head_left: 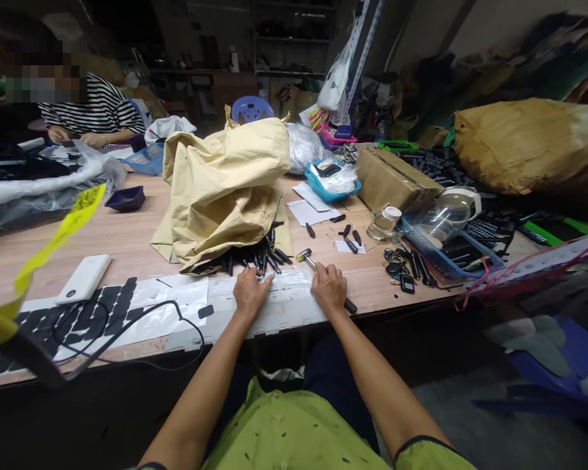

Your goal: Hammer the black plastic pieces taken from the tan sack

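My right hand (329, 287) is wrapped round the handle of a small hammer (311, 262), whose metal-and-yellow head points up and left; the black grip end sticks out behind the hand. My left hand (252, 290) rests at the table edge with its fingers curled and thumb to the right; whatever may be in the fingers is hidden. Under and between both hands lies a pale board (287, 297) with clear plastic on it. Just beyond the left hand, several black pen-like pieces (269, 256) spill from the mouth of a beige cloth sack (225, 176).
A white power bank (84, 279) with a black cable lies left. To the right are keys (396, 269), a glass jar (384, 223), a blue basket (445, 251) and a cardboard box (396, 179). Across the table sits a person in a striped shirt (93, 108).
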The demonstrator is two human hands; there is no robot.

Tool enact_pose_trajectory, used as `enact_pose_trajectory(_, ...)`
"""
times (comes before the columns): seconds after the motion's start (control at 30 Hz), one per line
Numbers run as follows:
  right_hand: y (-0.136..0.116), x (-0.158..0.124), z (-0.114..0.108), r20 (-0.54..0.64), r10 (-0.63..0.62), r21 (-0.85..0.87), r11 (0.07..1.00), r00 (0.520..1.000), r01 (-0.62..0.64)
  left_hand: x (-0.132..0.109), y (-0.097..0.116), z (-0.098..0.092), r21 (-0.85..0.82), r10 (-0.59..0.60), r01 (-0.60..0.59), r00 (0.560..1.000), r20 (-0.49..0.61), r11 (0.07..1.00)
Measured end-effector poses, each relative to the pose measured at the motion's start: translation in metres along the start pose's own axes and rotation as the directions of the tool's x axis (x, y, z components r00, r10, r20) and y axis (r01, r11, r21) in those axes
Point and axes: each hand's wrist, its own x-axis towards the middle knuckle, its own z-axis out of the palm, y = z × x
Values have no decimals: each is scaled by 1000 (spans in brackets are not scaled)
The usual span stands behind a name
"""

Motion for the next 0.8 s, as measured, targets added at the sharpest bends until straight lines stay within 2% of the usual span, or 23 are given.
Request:
enact_pose_trajectory(0.1, -1, 1, -1, 6, 3, -3, 1000, 1000, -3, 14, 8, 5, 107, -16, 16, 1000, 1, 994)
enact_pose_trajectory(0.2, -2, 1, -2, 8, 3, -10, 1000, 1000, -3, 13, 2, 3, 123, 0, -1, 1000, 4, 992)
enact_pose_trajectory(0.4, -2, 1, -2, 27, 15, -2, 1000, 1000, -15, -24, -41, -19, 66, 145, -152, 984, 107, 986)
enact_pose_trajectory(0.5, -1, 1, -1, 13, 12, 14, 1000, 1000, -12, -38, -52, -25, 48, 215, -223, 968, 131, 974)
enact_pose_trajectory(0.63, -1, 1, -2, 14, 14, 26, 1000, 1000, -15, -38, -46, -19, 12, 282, -285, 953, 113, 958)
enact_pose_trajectory(0.8, -3, 3, -7, 60, 48, 32, 998, 997, -50, -28, -36, -11, -37, 314, -313, 931, 183, 949)
